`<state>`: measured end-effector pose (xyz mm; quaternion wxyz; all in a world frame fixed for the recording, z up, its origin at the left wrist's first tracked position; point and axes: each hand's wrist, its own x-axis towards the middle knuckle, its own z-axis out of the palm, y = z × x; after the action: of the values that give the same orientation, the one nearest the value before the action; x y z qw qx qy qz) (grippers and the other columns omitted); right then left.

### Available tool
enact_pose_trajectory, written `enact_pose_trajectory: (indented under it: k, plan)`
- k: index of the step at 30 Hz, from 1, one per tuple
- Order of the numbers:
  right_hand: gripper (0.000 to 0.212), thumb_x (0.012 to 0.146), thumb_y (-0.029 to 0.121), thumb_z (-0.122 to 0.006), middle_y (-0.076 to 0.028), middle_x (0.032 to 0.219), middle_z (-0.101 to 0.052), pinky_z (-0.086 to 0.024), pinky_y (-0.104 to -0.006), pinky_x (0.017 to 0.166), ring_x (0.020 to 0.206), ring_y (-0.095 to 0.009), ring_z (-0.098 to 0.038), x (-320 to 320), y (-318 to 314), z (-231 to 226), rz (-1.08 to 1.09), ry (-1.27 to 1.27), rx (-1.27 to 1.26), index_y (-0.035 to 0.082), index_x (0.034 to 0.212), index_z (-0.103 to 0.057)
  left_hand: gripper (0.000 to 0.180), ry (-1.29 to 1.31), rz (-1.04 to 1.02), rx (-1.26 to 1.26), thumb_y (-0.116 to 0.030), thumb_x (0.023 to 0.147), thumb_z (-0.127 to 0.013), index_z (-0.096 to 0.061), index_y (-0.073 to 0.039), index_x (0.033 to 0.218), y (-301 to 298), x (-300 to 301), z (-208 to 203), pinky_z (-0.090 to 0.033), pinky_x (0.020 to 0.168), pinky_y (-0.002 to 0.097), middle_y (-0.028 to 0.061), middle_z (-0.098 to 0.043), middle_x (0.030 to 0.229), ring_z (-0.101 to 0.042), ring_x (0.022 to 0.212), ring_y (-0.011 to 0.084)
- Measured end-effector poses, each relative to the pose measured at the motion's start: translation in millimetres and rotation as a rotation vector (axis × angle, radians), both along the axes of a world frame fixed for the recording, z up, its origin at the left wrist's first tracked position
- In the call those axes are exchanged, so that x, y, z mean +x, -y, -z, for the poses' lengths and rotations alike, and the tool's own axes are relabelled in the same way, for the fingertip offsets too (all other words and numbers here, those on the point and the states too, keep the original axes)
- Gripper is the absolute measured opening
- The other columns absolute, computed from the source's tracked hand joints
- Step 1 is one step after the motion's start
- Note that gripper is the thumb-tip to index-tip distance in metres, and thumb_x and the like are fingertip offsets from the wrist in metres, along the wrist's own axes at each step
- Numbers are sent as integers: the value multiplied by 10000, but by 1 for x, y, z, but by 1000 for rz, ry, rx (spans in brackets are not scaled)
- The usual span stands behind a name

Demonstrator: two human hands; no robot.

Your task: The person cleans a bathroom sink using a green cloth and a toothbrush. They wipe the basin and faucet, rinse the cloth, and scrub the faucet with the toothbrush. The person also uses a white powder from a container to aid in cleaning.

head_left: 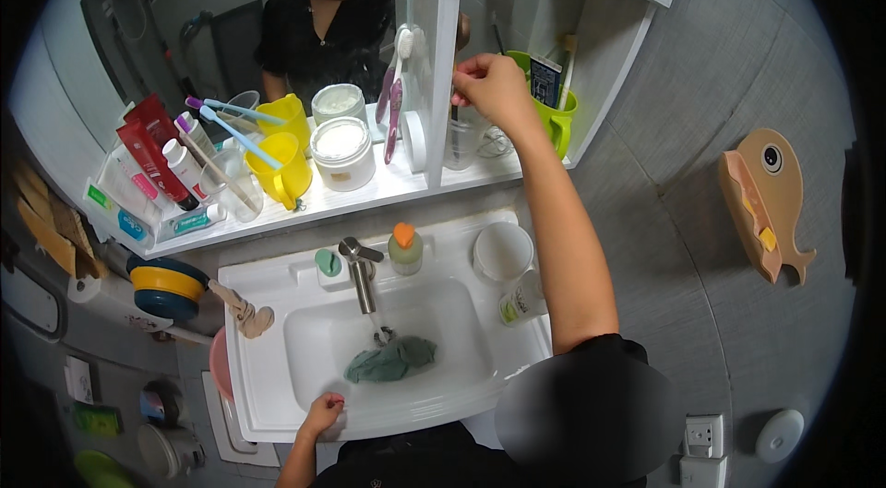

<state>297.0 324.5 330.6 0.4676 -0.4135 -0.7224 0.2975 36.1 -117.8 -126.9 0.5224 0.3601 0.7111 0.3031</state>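
White shelf (392, 185), upper middle: right hand (494, 91) pinches thin stick (454, 110).
Careless pull may tip clear cup (460, 145); left hand (322, 414) half curled, contents unclear.

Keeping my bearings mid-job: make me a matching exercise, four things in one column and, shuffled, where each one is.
1. Right hand
2. Yellow cup
3. Left hand
4. Green cloth

A. At the sink's near rim
B. At the open shelf compartment
C. In the sink basin
D. On the white shelf before the mirror

Pairs: 1-B, 2-D, 3-A, 4-C
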Motion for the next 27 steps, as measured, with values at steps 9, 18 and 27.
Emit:
enact_pose_trajectory:
  k: [9,18,27]
  plan:
    - [166,784,122,-644,-97,643,-623,-483,-248,565,570,-136,-616,2,12,-4,207,-253,272,-37,828,-624,136,-52,-5,57,-75,824,-583,-600,-20,947,-2,6,-3,-473,686,248,40,-621,821,-568,744,107]
    - [111,931,68,-411,-75,771,-511,-469,-309,661,682,-156,-528,21,182,46,8,-641,610,1,935,-500,146,-85,-46,132,-91,835,-577,-607,-18,958,-1,3,-14,-481,702,260,64,-639,836,-586,756,126]
    - [190,855,89,-437,-189,796,-625,-488,-427,669,757,-356,-613,11,228,413,-167,712,-696,30,1000,-545,147,-38,78,203,-82,838,-556,-604,-3,952,-76,-4,-50,-475,688,270,94,-639,853,-589,740,158]
